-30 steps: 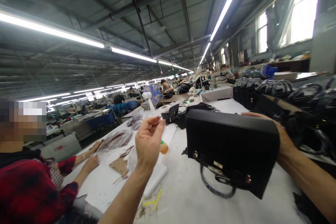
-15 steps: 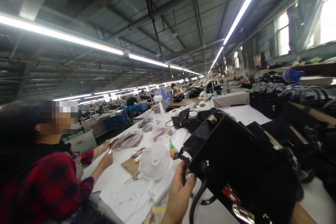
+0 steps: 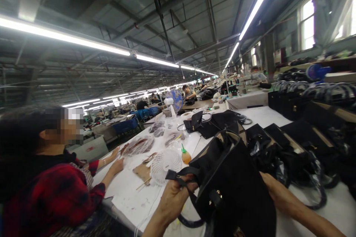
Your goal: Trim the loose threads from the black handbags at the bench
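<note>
A black handbag [image 3: 236,192] with gold-coloured fittings fills the lower middle of the head view, tilted, its top edge turned up and to the left. My left hand [image 3: 178,192] is closed around a black strap [image 3: 182,177] at the bag's left side. Against the bag's right side lies my right hand [image 3: 274,192], its fingertips hidden behind the black material. A dark round handle [image 3: 191,222] hangs below my left hand. Just beyond that hand are a small white fan [image 3: 166,166] and a glue bottle [image 3: 185,154] with a green tip.
At the left, a co-worker in a red checked sleeve [image 3: 58,192] handles plastic-wrapped brown pieces [image 3: 139,146] on the white table [image 3: 128,203]. Several black bags [image 3: 294,137] crowd the right side. A blue fan [image 3: 175,100] stands farther back.
The bag has turned more upright, its front swinging away from view. My left hand has moved up and left with the strap; my right hand and forearm have come into view.
</note>
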`<action>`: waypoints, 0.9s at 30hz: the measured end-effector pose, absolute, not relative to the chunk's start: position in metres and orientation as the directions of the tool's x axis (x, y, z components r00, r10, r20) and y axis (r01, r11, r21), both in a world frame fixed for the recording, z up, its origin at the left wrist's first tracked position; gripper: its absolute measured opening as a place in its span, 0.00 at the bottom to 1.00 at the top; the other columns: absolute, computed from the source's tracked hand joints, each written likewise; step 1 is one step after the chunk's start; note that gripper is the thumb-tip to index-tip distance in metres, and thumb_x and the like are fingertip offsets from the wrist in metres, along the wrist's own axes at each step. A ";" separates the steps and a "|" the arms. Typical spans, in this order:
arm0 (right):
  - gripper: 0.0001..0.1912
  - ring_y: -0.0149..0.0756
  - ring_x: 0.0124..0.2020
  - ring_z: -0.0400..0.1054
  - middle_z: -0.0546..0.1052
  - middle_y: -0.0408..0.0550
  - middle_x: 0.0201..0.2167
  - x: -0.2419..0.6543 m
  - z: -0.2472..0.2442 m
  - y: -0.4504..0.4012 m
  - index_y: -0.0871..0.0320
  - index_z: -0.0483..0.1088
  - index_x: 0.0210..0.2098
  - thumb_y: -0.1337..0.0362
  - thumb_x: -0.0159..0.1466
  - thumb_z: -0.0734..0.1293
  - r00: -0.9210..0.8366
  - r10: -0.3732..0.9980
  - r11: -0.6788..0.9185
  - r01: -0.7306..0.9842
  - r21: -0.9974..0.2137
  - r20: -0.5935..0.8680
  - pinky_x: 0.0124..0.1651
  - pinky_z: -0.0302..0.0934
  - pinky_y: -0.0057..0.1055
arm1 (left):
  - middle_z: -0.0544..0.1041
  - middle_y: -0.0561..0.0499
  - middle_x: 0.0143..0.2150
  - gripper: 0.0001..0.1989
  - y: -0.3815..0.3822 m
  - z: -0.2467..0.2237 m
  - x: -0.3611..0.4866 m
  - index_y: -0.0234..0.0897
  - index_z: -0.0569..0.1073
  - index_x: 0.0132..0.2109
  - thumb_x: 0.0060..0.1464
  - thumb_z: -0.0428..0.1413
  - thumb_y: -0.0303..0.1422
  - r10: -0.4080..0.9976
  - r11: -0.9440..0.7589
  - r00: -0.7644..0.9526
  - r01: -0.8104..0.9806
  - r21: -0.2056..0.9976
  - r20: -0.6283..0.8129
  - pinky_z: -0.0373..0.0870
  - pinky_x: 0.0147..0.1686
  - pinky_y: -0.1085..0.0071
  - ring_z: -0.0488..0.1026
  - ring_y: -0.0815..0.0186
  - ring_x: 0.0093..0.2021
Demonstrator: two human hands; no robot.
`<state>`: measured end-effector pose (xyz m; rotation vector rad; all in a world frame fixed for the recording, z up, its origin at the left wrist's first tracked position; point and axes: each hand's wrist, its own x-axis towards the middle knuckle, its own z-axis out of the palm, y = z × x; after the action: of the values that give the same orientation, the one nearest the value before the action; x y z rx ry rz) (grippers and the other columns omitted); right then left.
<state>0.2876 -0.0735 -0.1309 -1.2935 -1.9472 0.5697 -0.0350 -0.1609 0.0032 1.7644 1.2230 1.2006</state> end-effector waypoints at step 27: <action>0.10 0.32 0.37 0.67 0.73 0.44 0.36 0.193 0.034 -0.080 0.53 0.74 0.38 0.65 0.60 0.62 -0.642 0.647 0.762 0.565 -0.316 0.412 0.41 0.57 0.27 | 0.71 0.40 0.55 0.25 -0.124 -0.023 -0.022 0.33 0.68 0.54 0.49 0.61 0.33 0.984 -0.174 0.035 0.056 0.983 0.172 0.61 0.57 0.61 0.69 0.57 0.54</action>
<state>0.1926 -0.0800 0.0335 -0.9100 -2.4481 0.2154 -0.0219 -0.1236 -0.0231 1.3954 1.1428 1.2846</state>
